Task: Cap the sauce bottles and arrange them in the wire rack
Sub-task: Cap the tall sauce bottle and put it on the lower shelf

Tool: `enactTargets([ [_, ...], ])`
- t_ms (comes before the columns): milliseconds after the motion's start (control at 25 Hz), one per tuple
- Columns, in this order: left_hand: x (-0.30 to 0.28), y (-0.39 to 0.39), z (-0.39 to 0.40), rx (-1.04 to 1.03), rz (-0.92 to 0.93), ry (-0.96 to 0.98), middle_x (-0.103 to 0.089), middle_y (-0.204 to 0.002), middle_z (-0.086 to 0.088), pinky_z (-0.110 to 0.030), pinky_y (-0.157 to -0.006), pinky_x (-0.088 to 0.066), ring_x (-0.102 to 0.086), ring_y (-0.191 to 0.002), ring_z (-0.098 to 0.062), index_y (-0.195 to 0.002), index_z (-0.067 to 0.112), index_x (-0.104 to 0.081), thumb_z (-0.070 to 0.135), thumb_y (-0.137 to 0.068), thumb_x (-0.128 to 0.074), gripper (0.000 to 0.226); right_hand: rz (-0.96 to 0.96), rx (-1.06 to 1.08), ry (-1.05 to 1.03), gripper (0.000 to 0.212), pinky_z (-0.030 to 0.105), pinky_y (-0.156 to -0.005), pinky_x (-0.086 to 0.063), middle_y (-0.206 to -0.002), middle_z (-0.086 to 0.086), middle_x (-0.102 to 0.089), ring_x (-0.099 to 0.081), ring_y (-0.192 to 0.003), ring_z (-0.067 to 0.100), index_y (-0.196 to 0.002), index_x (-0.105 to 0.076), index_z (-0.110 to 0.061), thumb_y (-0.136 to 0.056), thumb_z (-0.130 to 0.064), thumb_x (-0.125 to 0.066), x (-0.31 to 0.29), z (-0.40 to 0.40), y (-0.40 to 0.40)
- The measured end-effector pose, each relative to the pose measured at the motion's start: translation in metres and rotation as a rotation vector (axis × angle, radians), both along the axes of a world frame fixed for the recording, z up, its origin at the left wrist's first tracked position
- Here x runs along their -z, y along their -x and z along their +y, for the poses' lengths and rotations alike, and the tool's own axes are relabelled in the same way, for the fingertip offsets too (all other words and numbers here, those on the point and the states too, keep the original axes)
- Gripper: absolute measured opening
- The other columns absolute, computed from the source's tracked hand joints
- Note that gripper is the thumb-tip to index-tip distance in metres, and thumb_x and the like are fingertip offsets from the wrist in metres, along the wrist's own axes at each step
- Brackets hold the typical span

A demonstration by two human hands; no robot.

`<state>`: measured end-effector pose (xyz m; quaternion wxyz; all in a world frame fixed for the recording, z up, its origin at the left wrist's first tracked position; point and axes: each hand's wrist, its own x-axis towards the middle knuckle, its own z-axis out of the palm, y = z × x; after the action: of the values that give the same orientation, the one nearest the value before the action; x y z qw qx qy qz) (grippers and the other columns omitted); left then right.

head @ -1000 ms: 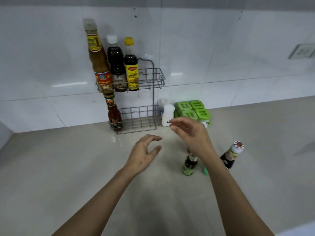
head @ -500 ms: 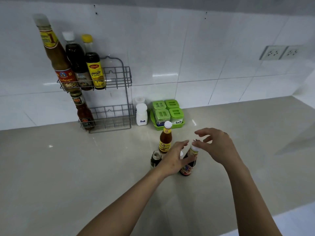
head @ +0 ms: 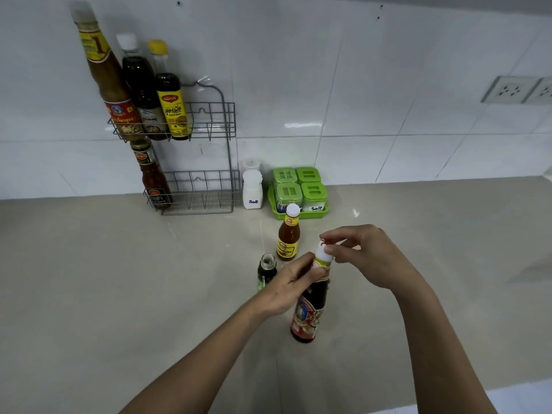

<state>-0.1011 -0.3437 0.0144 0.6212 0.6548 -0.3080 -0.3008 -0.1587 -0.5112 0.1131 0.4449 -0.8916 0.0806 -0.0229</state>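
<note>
A dark sauce bottle with a red label stands on the counter. My left hand grips its neck. My right hand pinches the white cap on its top. Behind it stands a capped orange sauce bottle. To its left is a small dark bottle with no cap. The wire rack leans on the wall. Three tall bottles fill the left of its upper shelf. A red chili sauce bottle is in the lower shelf.
A white salt shaker and a green tray of spice jars stand right of the rack. Wall sockets are at the upper right. The beige counter runs to a front edge at the bottom right.
Both hands came from in front of the rack down to the dark bottle. The left hand closed on its neck and the right hand took hold of its cap. The view shifted.
</note>
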Motion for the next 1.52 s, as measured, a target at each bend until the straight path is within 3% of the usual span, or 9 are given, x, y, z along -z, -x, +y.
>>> enactTargets([
  [120,-0.017,0.004,0.025,-0.016,0.184,0.068,-0.067,-0.086,-0.007,-0.038,-0.076,-0.057,-0.067,-0.076,-0.02,-0.109,0.009,-0.058,0.033,-0.095,-0.052,0.028,-0.019,-0.136,-0.215,0.022,0.034,-0.081,-0.06,-0.096,0.0,-0.076,-0.071,-0.084,0.023,-0.106,-0.074,-0.02,-0.087,-0.011,-0.069,0.001,0.005,-0.004],
  [240,-0.031,0.003,0.062,-0.045,0.285,0.052,-0.062,-0.078,-0.011,-0.028,-0.056,-0.052,-0.06,-0.059,-0.021,-0.102,0.006,-0.056,0.033,-0.095,-0.049,0.029,0.012,-0.276,-0.354,0.027,0.028,-0.079,-0.059,-0.101,0.005,-0.075,-0.069,-0.084,0.012,-0.113,-0.071,-0.015,-0.087,-0.007,-0.066,0.003,0.024,-0.012],
  [360,-0.041,-0.001,0.098,-0.034,0.253,-0.004,-0.058,-0.079,-0.014,-0.029,-0.057,-0.05,-0.057,-0.061,-0.025,-0.101,0.003,-0.054,0.033,-0.098,-0.047,0.031,0.018,-0.37,-0.396,0.029,0.027,-0.081,-0.058,-0.104,0.001,-0.073,-0.07,-0.092,0.013,-0.115,-0.069,-0.015,-0.088,-0.005,-0.064,0.007,0.049,-0.023],
  [520,-0.045,-0.008,0.147,-0.074,0.209,-0.041,-0.056,-0.08,-0.017,-0.032,-0.06,-0.048,-0.055,-0.064,-0.026,-0.1,-0.009,-0.05,0.032,-0.099,-0.048,0.041,-0.04,-0.473,-0.323,0.032,0.041,-0.093,-0.056,-0.109,0.001,-0.073,-0.067,-0.103,0.029,-0.117,-0.07,-0.027,-0.089,-0.011,-0.065,0.014,0.091,-0.039],
  [760,-0.053,-0.022,0.201,-0.049,0.196,-0.075,-0.054,-0.081,-0.019,-0.032,-0.06,-0.047,-0.054,-0.064,-0.026,-0.108,-0.012,-0.049,0.032,-0.099,-0.047,0.045,-0.073,-0.47,-0.303,0.03,0.026,-0.088,-0.054,-0.101,-0.006,-0.075,-0.069,-0.097,0.011,-0.116,-0.07,-0.025,-0.089,-0.011,-0.067,0.015,0.14,-0.051],
  [960,-0.051,-0.035,0.224,-0.077,0.159,-0.129,-0.059,-0.077,-0.011,-0.033,-0.063,-0.048,-0.056,-0.065,-0.025,-0.105,-0.007,-0.052,0.03,-0.102,-0.046,0.037,-0.079,-0.392,-0.285,0.025,0.027,-0.084,-0.056,-0.098,-0.002,-0.075,-0.071,-0.093,0.009,-0.113,-0.071,-0.015,-0.088,-0.012,-0.068,0.019,0.171,-0.063],
  [1280,-0.051,-0.054,0.253,-0.042,0.173,-0.109,-0.059,-0.081,-0.014,-0.03,-0.062,-0.05,-0.058,-0.066,-0.024,-0.106,-0.007,-0.051,0.033,-0.1,-0.047,0.041,-0.079,-0.377,-0.323,0.025,0.036,-0.093,-0.056,-0.105,0.001,-0.075,-0.07,-0.102,0.012,-0.113,-0.071,-0.018,-0.088,-0.012,-0.068,0.019,0.199,-0.077],
  [1520,-0.052,-0.063,0.263,-0.01,0.234,-0.057,-0.058,-0.082,-0.014,-0.032,-0.063,-0.048,-0.057,-0.065,-0.024,-0.106,-0.004,-0.053,0.034,-0.1,-0.046,0.039,-0.082,-0.399,-0.416,0.03,0.031,-0.096,-0.053,-0.115,0.004,-0.072,-0.068,-0.11,0.014,-0.118,-0.067,-0.013,-0.09,-0.004,-0.063,0.016,0.21,-0.084],
])
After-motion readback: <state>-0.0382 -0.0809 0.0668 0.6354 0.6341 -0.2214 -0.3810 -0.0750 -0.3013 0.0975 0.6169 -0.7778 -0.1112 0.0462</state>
